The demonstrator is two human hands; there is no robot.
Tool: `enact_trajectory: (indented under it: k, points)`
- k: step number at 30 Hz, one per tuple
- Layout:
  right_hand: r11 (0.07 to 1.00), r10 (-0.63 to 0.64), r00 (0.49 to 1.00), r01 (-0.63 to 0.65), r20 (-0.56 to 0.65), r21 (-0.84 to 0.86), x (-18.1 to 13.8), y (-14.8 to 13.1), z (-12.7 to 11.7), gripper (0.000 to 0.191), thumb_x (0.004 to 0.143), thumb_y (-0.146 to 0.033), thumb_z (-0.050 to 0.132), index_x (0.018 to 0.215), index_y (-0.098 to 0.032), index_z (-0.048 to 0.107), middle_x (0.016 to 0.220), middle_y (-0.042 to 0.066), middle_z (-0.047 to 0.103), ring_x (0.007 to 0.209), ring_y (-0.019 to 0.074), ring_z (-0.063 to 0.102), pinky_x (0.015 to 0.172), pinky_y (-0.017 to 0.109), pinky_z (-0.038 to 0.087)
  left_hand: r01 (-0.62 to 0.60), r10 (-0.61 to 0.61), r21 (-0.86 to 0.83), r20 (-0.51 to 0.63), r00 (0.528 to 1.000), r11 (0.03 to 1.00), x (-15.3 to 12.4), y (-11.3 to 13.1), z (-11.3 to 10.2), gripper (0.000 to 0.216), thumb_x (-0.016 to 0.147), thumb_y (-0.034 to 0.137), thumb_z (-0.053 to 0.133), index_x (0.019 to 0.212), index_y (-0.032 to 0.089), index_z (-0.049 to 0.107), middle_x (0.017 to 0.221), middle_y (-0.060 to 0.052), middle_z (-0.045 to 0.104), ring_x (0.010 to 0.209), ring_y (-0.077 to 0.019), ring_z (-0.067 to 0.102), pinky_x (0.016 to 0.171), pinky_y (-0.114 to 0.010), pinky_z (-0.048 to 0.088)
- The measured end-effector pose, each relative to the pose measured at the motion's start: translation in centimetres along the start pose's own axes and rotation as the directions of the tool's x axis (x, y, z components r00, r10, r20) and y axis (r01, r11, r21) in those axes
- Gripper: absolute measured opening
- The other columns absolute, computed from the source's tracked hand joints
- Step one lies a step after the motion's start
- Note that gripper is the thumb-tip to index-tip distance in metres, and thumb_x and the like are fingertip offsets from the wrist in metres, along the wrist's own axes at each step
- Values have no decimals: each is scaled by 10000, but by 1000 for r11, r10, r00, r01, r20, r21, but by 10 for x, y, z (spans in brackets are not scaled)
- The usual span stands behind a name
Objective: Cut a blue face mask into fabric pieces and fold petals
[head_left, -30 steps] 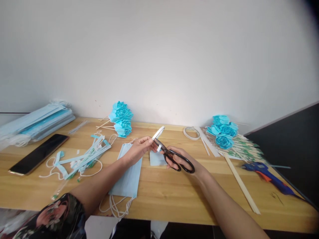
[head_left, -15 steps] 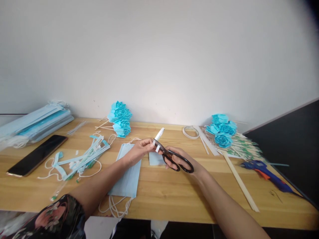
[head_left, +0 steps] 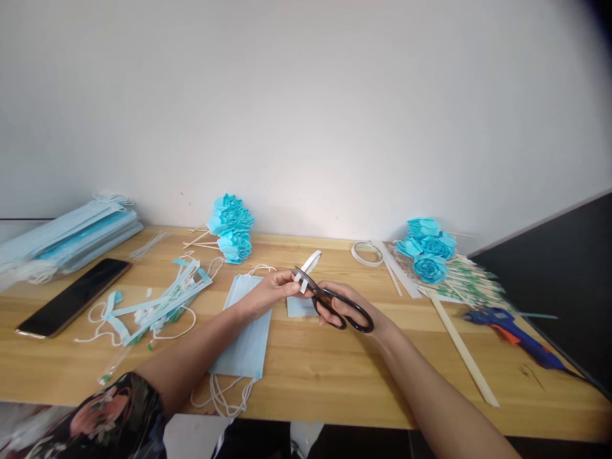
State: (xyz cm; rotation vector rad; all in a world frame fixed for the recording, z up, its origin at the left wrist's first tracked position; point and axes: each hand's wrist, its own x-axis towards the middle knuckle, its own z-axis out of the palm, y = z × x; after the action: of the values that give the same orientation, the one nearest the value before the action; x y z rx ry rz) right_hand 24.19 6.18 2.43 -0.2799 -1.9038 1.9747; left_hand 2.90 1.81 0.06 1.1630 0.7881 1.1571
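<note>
My left hand (head_left: 268,291) pinches a narrow white strip (head_left: 310,262) that sticks up and to the right from my fingertips. My right hand (head_left: 345,305) grips black-handled scissors (head_left: 335,301), whose blades point left and meet the strip close to my left fingers. Small white strip pieces cling to the blade. Under both hands, a cut light-blue mask piece (head_left: 299,307) lies on the wooden table (head_left: 335,376). A whole light-blue face mask (head_left: 243,338) lies under my left forearm, its ear loops hanging over the front edge.
At left lie a stack of masks (head_left: 67,236), a black phone (head_left: 71,296) and cut mask trimmings (head_left: 153,301). Blue fabric roses on sticks (head_left: 232,229) (head_left: 430,252) sit at the back. A tape roll (head_left: 367,254), wooden slats (head_left: 461,347) and a blue glue gun (head_left: 516,331) lie right.
The scissors' blades have worked along the white strip, and short cut pieces now stick to the blade. Both hands stay in nearly the same place.
</note>
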Motion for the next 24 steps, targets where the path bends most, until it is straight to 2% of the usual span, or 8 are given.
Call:
enact_trajectory:
  k: [4, 10, 13, 16, 21, 24]
  points:
    - [1000, -3, 1000, 3, -8, 2, 0, 0, 0, 537, 854, -583, 553, 1136, -126, 557, 661, -45, 483, 455, 48, 365, 654, 305, 512, -6, 6, -3, 7, 1000, 1000, 0, 1, 0, 416, 674, 524, 753, 814, 141, 674, 809, -67, 702, 817, -196, 648, 831, -319, 472]
    - [1000, 7, 1000, -7, -15, 8, 0, -1, 0, 516, 853, -590, 550, 1092, -133, 568, 665, -42, 483, 452, 45, 362, 660, 310, 519, -135, 135, -5, 66, 989, 991, -2, 2, -2, 375, 787, 494, 670, 876, 129, 672, 898, -90, 688, 898, -211, 631, 871, -331, 449]
    - [1000, 3, 1000, -3, -20, 12, 0, 0, 0, 530, 855, -590, 546, 1120, -131, 563, 670, -42, 482, 451, 42, 364, 654, 305, 518, -171, 177, -68, 91, 980, 983, -1, 3, 0, 439, 850, 531, 568, 914, 113, 682, 941, -124, 675, 927, -238, 627, 889, -375, 452]
    - [1000, 7, 1000, -7, -30, 17, 0, 1, 0, 527, 858, -582, 549, 1134, -134, 563, 661, -47, 475, 450, 43, 368, 666, 308, 520, -150, 160, -122, 71, 985, 981, 0, 6, 3, 450, 915, 498, 471, 934, 105, 689, 926, -137, 672, 921, -243, 629, 910, -407, 445]
    - [999, 15, 999, -14, -40, 37, 0, 4, -1, 536, 857, -582, 552, 1151, -134, 567, 667, -41, 487, 446, 42, 366, 656, 303, 520, -176, 178, -82, 21, 984, 981, -1, 10, 5, 262, 882, 346, 573, 893, 121, 706, 949, -119, 661, 956, -240, 605, 926, -388, 432]
    - [998, 11, 999, -9, -40, 56, 0, 6, -2, 538, 859, -578, 552, 1156, -131, 568, 665, -41, 487, 443, 42, 362, 649, 302, 521, -193, 193, 17, -28, 981, 981, -1, 12, 4, 242, 855, 343, 609, 862, 129, 723, 979, -115, 645, 963, -234, 587, 893, -359, 444]
